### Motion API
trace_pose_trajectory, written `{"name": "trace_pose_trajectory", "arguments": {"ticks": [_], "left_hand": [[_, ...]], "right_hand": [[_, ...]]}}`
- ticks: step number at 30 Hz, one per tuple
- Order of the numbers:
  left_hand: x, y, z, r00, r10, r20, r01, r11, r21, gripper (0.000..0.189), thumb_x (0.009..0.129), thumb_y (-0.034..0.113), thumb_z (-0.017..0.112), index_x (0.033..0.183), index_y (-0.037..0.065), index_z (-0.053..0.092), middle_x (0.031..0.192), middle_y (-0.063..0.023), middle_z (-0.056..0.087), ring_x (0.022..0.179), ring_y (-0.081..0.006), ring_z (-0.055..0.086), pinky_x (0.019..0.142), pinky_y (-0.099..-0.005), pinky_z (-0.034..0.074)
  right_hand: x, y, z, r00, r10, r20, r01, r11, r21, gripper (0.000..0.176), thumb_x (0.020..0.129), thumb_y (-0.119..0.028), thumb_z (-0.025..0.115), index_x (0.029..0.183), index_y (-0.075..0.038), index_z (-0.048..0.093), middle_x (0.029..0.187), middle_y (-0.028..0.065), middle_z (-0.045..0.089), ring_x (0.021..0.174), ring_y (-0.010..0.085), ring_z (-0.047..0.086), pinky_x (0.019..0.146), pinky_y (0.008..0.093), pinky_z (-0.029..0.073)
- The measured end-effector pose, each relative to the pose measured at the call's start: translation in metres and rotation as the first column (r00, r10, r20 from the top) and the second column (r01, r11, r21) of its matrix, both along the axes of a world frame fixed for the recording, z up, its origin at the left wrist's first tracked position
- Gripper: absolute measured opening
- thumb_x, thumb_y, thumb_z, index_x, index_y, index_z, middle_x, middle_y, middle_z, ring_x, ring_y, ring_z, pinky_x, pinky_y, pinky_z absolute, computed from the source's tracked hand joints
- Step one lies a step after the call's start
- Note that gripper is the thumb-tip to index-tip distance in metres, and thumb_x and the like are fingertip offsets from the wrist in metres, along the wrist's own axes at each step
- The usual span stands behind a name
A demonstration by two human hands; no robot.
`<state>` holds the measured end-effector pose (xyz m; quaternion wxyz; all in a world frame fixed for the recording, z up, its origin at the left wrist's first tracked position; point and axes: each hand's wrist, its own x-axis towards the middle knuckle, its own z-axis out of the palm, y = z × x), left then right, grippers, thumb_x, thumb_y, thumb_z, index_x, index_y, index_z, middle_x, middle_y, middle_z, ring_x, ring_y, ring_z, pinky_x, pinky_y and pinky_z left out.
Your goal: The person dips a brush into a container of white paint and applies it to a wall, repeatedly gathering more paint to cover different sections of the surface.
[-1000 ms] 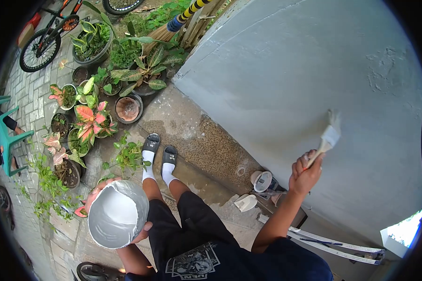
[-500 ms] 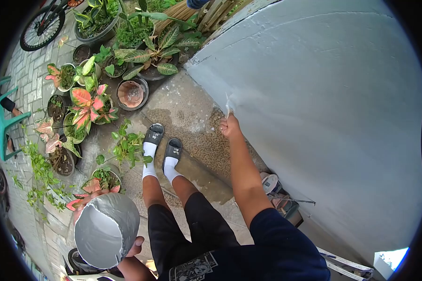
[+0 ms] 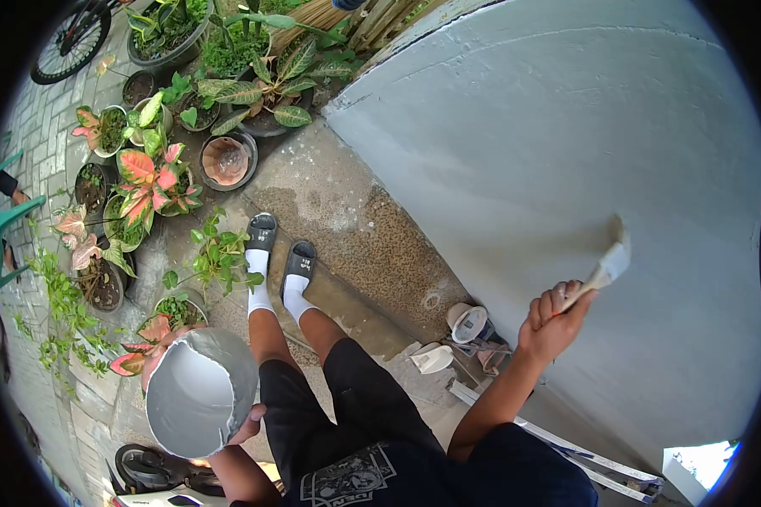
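Observation:
My right hand (image 3: 552, 319) grips the handle of a paintbrush (image 3: 609, 264), whose pale bristles press against the grey painted wall (image 3: 566, 127) at the right. My left hand (image 3: 247, 422) holds a dented silver paint bucket (image 3: 199, 389) of grey-white paint low at my left side, with fingers curled under its rim. My legs in black shorts, white socks and black sandals (image 3: 279, 253) stand on a concrete step below.
Several potted plants (image 3: 148, 182) and an empty clay pot (image 3: 226, 160) crowd the ground at left. A bicycle wheel (image 3: 68, 42) is at the top left, a green plastic chair (image 3: 4, 228) at the left edge. A small tub (image 3: 469, 321) and ladder rail (image 3: 558, 444) lie by the wall base.
My right hand swung the brush from low on the wall near the step out to the right and higher up. The bucket stayed at my left side.

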<state>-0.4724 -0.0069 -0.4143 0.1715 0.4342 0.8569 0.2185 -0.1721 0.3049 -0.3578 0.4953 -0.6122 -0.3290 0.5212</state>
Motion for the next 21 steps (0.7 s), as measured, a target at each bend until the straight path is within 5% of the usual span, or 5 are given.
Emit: {"name": "trace_pose_trajectory", "arguments": {"ticks": [4,6,15,17,21], "left_hand": [[-0.002,0.006,-0.003,1.000,0.005,0.028,-0.006,0.999,0.040,0.111,0.063,0.082,0.057,0.134,-0.001,0.041,0.128,-0.0187,0.047,0.115,-0.0356,0.047,0.101,-0.0485,0.032],[-0.003,0.005,-0.007,0.998,0.024,0.056,-0.027,0.998,0.051,0.110,0.063,0.082,0.058,0.134,-0.001,0.040,0.128,-0.0188,0.048,0.115,-0.0356,0.048,0.101,-0.0484,0.033],[-0.010,-0.007,-0.032,0.980,0.063,0.190,-0.079,0.994,0.075,0.110,0.062,0.079,0.062,0.133,-0.001,0.036,0.127,-0.0193,0.048,0.112,-0.0357,0.051,0.099,-0.0482,0.036],[-0.017,-0.012,-0.033,0.976,0.063,0.209,-0.083,0.993,0.088,0.110,0.062,0.079,0.063,0.133,-0.001,0.035,0.127,-0.0194,0.048,0.112,-0.0357,0.052,0.099,-0.0481,0.036],[-0.032,-0.024,-0.032,0.965,0.082,0.250,-0.103,0.992,0.071,0.110,0.062,0.079,0.063,0.133,-0.001,0.036,0.129,-0.0190,0.046,0.112,-0.0361,0.052,0.099,-0.0480,0.037]], "right_hand": [[-0.008,0.022,-0.045,0.981,-0.140,0.130,0.090,0.938,0.335,0.041,0.101,-0.049,0.039,0.082,-0.013,0.042,0.062,-0.0010,0.040,0.043,0.0067,0.027,0.037,0.0226,0.021],[-0.006,0.033,-0.109,0.976,-0.091,0.198,0.070,0.992,0.109,0.045,0.100,-0.053,0.037,0.079,-0.014,0.040,0.060,-0.0002,0.039,0.045,0.0090,0.030,0.040,0.0240,0.021],[-0.090,0.032,-0.315,0.988,-0.052,0.142,0.084,0.969,-0.230,0.046,0.101,-0.052,0.032,0.075,-0.013,0.035,0.056,-0.0013,0.033,0.042,0.0096,0.027,0.038,0.0253,0.020],[-0.087,0.034,-0.354,0.995,0.066,0.071,-0.014,0.823,-0.568,0.046,0.101,-0.051,0.032,0.075,-0.013,0.035,0.055,-0.0028,0.029,0.041,0.0086,0.025,0.036,0.0242,0.019],[-0.045,0.075,-0.390,0.979,0.091,-0.183,-0.204,0.499,-0.842,0.045,0.100,-0.051,0.037,0.082,-0.010,0.041,0.059,-0.0029,0.029,0.041,0.0078,0.026,0.034,0.0219,0.019]]}}
